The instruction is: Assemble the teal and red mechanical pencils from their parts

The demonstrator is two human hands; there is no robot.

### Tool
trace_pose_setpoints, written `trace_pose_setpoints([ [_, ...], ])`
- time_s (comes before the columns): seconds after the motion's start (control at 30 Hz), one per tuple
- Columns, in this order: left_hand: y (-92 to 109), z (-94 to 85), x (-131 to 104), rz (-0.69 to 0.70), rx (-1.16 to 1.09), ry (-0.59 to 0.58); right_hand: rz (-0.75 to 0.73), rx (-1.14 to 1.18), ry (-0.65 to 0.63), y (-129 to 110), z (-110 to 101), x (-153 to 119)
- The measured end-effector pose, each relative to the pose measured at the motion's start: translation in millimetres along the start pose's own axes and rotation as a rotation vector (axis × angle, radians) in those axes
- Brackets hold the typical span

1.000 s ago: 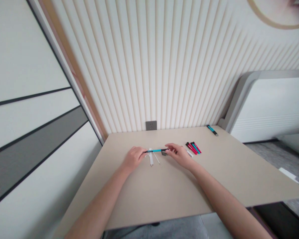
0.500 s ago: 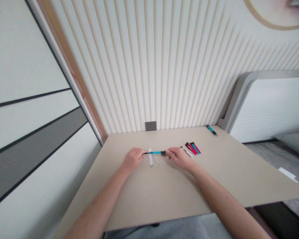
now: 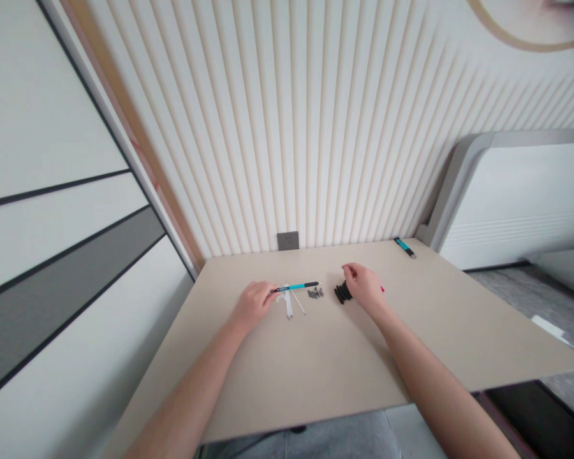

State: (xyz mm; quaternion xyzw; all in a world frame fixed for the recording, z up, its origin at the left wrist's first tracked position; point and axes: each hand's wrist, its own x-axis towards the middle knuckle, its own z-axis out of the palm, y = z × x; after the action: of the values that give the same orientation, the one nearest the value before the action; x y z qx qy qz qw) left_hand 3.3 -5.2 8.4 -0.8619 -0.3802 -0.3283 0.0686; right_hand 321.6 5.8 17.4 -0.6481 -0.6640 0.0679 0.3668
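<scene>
My left hand (image 3: 253, 306) pinches one end of a blue and black pen (image 3: 294, 287), which is held nearly level with its pale tip toward the right. Under the pen, several thin white refills (image 3: 288, 307) lie on the table. To their right is a little pile of small grey pieces (image 3: 316, 293). My right hand (image 3: 364, 285) is off the pen, over the black rubber-like grips (image 3: 343, 292), with its fingers curled together. Whatever those fingers hold, if anything, is hidden. A red pen part (image 3: 382, 289) peeks out beyond this hand.
More blue and black pens (image 3: 405, 248) lie at the table's back right corner. The beige table (image 3: 287, 376) meets a ribbed wall with a dark socket (image 3: 287, 240). A white cabinet (image 3: 76, 319) rises on the left, and a grey bed headboard (image 3: 507, 191) stands at the right.
My right hand has let go of the pen's tip end and moved right, over the pen parts. The pen stays in my left hand, its free end now tilted slightly up.
</scene>
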Motion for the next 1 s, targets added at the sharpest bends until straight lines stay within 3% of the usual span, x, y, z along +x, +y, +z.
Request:
trace_pose_setpoints([
  [0.13,0.3,-0.2,-0.1,-0.013,0.005,0.000,-0.014,-0.140,-0.098,11.0,-2.4,1.4],
  [0.3,1.0,-0.5,0.5,-0.012,0.009,0.003,-0.105,-0.225,-0.237,2.7,0.2,-7.5],
  [0.5,1.0,-1.1,0.6,-0.011,-0.002,0.010,-0.133,-0.237,-0.255,-3.0,1.0,-10.1],
  [0.73,-0.4,-0.6,1.0,-0.011,0.010,0.017,-0.044,-0.189,-0.196,-0.4,-2.1,-1.5],
  [1.0,-5.0,3.7,-1.9,-0.055,0.015,0.041,-0.280,-0.044,-0.274,-22.5,10.8,-17.5],
])
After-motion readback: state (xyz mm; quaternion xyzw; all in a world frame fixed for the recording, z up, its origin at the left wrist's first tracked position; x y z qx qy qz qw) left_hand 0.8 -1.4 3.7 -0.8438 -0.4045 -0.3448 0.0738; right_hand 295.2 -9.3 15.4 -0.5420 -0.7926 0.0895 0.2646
